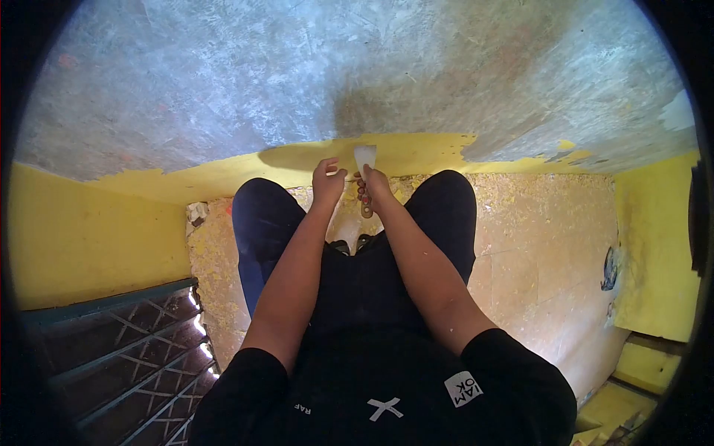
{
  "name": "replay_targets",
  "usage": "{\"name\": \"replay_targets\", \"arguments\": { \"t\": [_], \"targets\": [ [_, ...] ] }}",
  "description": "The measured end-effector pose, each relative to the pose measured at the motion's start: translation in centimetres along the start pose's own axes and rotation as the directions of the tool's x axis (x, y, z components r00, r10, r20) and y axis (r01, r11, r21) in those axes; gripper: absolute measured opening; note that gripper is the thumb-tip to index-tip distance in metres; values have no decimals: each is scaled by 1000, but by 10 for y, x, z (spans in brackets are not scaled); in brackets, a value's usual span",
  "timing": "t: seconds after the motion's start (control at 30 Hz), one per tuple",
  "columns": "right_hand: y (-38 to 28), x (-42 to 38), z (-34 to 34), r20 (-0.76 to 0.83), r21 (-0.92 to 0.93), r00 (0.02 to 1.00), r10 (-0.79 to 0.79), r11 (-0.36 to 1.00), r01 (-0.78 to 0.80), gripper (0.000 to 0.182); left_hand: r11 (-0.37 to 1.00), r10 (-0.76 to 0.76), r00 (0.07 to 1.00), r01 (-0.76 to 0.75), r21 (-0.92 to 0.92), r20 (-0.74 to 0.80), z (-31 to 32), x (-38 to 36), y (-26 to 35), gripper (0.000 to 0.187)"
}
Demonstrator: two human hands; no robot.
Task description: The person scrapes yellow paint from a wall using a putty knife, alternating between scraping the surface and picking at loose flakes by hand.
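Note:
My right hand [378, 187] is closed around the handle of a putty knife [365, 155], whose wide pale blade points up toward the wall. The handle's end, with a hole in it, sticks out below my fingers. Just left of it, my left hand [328, 183] is held up with its fingers loosely bent and apart, nothing in it. Both hands are between my knees, close to a yellow strip of paint [416, 152] along the wall's bottom. Above that strip, the wall [245, 82] is bare, mottled grey.
Yellow flakes lie over the tiled floor [520, 245]. A whitish chunk [197, 212] sits in the left corner, near a dark lattice gate [141, 349]. Yellow side walls stand at left and right. A dark crumpled item [610, 269] lies by the right wall [654, 245].

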State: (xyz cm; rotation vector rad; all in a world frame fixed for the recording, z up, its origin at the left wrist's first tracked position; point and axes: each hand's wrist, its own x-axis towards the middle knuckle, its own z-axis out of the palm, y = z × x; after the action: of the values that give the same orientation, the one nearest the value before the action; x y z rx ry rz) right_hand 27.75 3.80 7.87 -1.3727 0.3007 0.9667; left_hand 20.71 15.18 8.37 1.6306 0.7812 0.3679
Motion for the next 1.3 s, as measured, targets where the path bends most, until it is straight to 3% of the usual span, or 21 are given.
{"name": "replay_targets", "arguments": {
  "t": [0.07,0.2,0.27,0.4,0.5,0.57,0.67,0.73,0.8,0.83,0.9,0.93,1.0,1.03,1.1,1.23,1.3],
  "targets": [
    [-6,8,4,-103,0,994,-39,999,39,36,992,-48,998,44,-119,-30,-5,2,1,31],
    [-20,23,11,-205,-112,978,-39,994,16,39,980,-120,991,109,-164,-60,-7,3,5,28],
    [-10,25,13,-283,-97,945,-164,985,142,39,982,-116,991,105,-159,-60,-5,1,0,25],
    [3,38,7,-248,-66,942,-225,974,216,39,962,-193,981,185,-203,-23,-4,-1,3,19],
    [1,39,16,-212,64,946,-245,963,263,40,973,-117,992,108,-203,-36,-3,4,2,17],
    [-3,32,19,107,472,994,-30,881,-24,43,977,-115,992,104,-188,-50,-3,6,-3,17],
    [-6,33,22,256,535,967,-12,834,-131,45,985,-128,990,120,-120,-58,-8,9,-24,16],
    [-8,31,24,343,587,939,-37,789,-184,45,1000,7,999,-7,1,-39,-11,13,-31,18],
    [-18,28,26,521,704,853,-39,584,-403,43,999,-36,999,36,-21,-34,-16,11,-26,18],
    [-20,28,26,523,704,851,-40,584,-405,43,996,-82,996,80,-50,-30,-18,9,-23,18],
    [-24,28,24,564,762,824,-56,420,-493,42,996,-67,996,63,-69,-62,-17,6,-16,16],
    [-25,26,21,565,762,823,-56,418,-495,42,995,-55,994,47,-89,-90,-17,6,-18,15],
    [-25,20,16,255,652,967,15,736,-183,43,995,-16,994,5,-102,-108,-11,10,-22,14],
    [-20,21,15,253,656,967,19,732,-186,43,992,20,992,-35,-119,-125,-8,11,-22,14],
    [-9,22,10,12,464,999,40,885,-40,44,993,40,990,-54,-107,-133,0,14,-25,14],
    [3,18,15,-24,386,999,34,922,-23,44,995,98,986,-101,-9,-133,13,20,-23,14],
    [2,15,16,94,406,996,4,913,-42,43,989,145,981,-140,46,-125,14,19,-27,14]
  ]
}}
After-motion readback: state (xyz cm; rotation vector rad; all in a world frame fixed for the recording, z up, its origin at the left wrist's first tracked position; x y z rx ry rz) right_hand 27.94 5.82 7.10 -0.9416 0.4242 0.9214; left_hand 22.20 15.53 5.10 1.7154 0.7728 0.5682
